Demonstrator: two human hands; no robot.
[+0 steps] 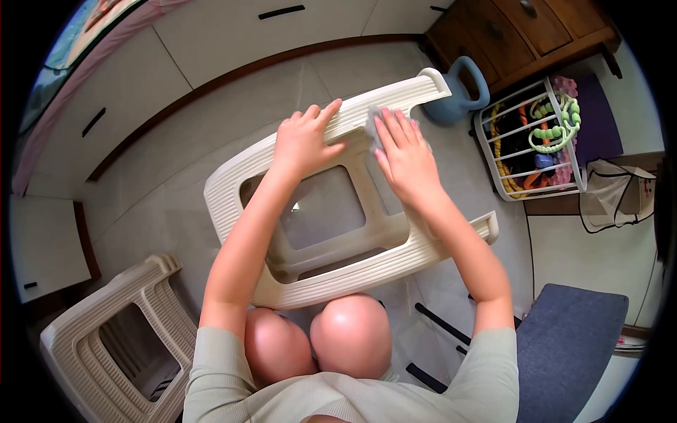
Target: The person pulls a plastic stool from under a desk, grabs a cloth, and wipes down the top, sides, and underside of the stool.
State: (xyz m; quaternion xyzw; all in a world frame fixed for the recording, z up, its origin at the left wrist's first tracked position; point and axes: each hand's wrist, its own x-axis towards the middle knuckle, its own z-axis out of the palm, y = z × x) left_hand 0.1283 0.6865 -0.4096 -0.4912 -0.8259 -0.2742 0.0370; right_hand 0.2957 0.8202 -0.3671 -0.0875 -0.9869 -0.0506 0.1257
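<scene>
Right up close, the pale plastic frame (345,273) lies just ahead of the person's knees (350,331), its near rail beside them. Its long axis runs from near left to far right, slanting away, with the closed side leftward and two free ends pointing right. Farther out, both hands reach over to the far rail: the left hand (303,141) rests there unclenched, fingers spread, while the right hand (403,155) holds a grey cloth (372,128) flat against it, nearer the far free end. Just beyond that end sits a blue kettlebell (444,107), beside a white wire basket (564,192).
</scene>
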